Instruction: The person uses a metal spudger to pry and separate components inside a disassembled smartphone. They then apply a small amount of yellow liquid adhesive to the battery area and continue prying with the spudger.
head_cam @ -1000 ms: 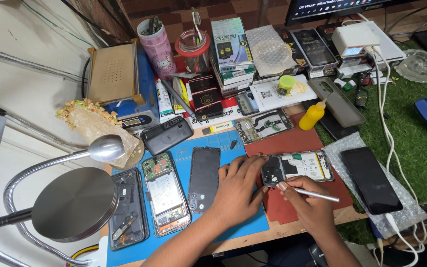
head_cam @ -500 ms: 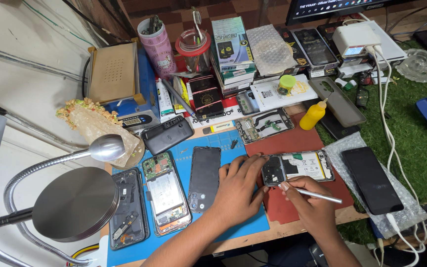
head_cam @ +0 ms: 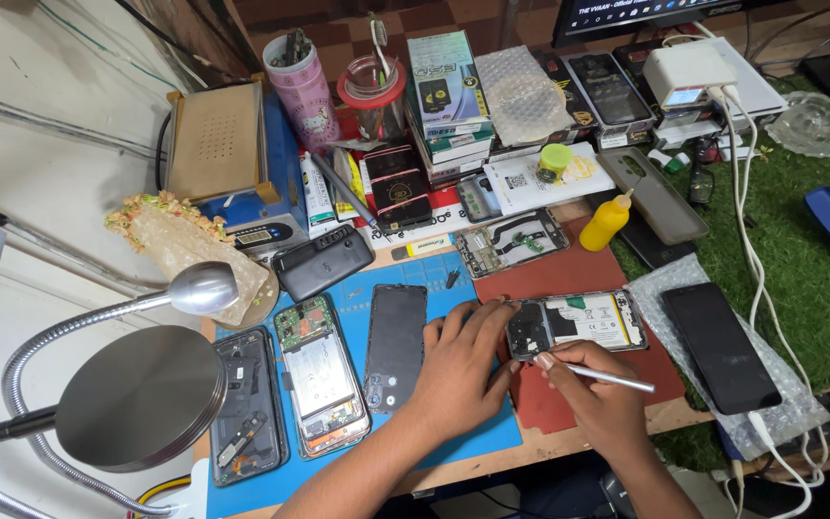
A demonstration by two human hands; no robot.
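Opened phone [head_cam: 578,324] lies face down on the red mat [head_cam: 578,274], its back removed so the battery and board show; its left end sits between both hands, partly covered by fingertips. Left hand [head_cam: 460,365] rests flat on the blue mat [head_cam: 453,437] at the phone's 9 o'clock, fingers loosely spread and touching that end of the phone. Right hand [head_cam: 599,399], at the phone's 6 o'clock, pinches a thin silver tool [head_cam: 612,377]; its tip at the phone's lower left corner is hidden under the fingers, so the exact contact cannot be told. At 9 o'clock of the left hand lie a black back cover [head_cam: 396,341] and another opened handset [head_cam: 322,375]. A dark phone [head_cam: 720,346] rests on bubble wrap at 3 o'clock. The lamp [head_cam: 136,394] at lower left blocks part of the surface, and both forearms are cut off by the bottom edge.
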